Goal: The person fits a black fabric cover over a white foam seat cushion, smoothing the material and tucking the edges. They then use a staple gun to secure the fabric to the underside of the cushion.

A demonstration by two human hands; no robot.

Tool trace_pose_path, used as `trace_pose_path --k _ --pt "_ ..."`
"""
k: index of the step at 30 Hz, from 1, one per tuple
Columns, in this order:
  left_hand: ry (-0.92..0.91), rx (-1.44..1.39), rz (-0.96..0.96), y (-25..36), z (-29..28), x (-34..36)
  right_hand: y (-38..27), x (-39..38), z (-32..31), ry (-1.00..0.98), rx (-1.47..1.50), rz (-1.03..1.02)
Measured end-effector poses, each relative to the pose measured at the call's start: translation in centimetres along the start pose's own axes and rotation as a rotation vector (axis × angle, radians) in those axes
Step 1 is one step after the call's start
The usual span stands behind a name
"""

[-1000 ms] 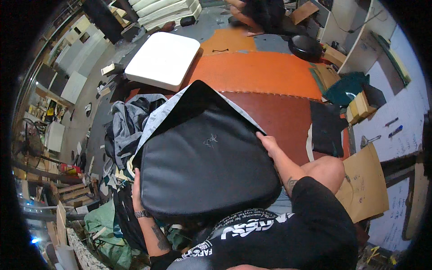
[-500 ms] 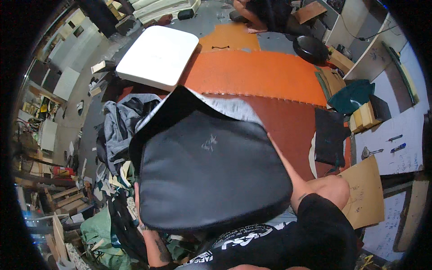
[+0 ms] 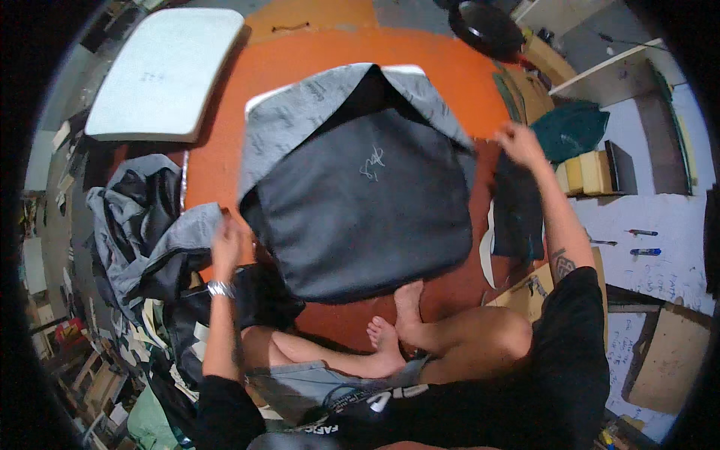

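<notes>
In front of me a black padded cushion (image 3: 367, 217) with a small pale scribble lies on the orange and brown mat. A cover with grey patterned backing (image 3: 300, 124) is folded back around its far side, and a pale edge shows beneath. My left hand (image 3: 229, 244), smeared by motion, is left of the cushion. It is beside the corner of a crumpled grey and black cover (image 3: 146, 240); whether it grips the cloth is unclear. My right hand (image 3: 519, 144) hovers off the cushion's right edge, fingers loosely curled and slightly apart, with nothing visible in them.
A white padded slab (image 3: 165, 71) lies at the far left. The mat (image 3: 315, 60) spreads under the cushion. To the right are a black pan-like round object (image 3: 487, 30), yellowish blocks (image 3: 589, 172), a black sheet (image 3: 517, 202) and pens (image 3: 645, 252) on a white board.
The cushion has gone from between my hands, over my lap, down onto the mat farther forward. Both hands have come away from its sides. My view has tilted down, bringing my feet into sight.
</notes>
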State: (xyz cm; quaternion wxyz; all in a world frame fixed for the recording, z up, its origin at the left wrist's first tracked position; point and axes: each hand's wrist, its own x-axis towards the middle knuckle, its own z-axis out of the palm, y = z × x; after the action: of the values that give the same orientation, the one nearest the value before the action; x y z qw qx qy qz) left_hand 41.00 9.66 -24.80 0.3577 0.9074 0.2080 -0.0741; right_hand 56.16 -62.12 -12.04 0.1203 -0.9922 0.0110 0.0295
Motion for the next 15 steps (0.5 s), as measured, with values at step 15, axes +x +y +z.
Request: trace_pose_path --k 15 --pt "-0.183 0.761 0.546 23.3 6.3 24.6 -26.0 17.5 15.1 0.095 0.041 -0.485"
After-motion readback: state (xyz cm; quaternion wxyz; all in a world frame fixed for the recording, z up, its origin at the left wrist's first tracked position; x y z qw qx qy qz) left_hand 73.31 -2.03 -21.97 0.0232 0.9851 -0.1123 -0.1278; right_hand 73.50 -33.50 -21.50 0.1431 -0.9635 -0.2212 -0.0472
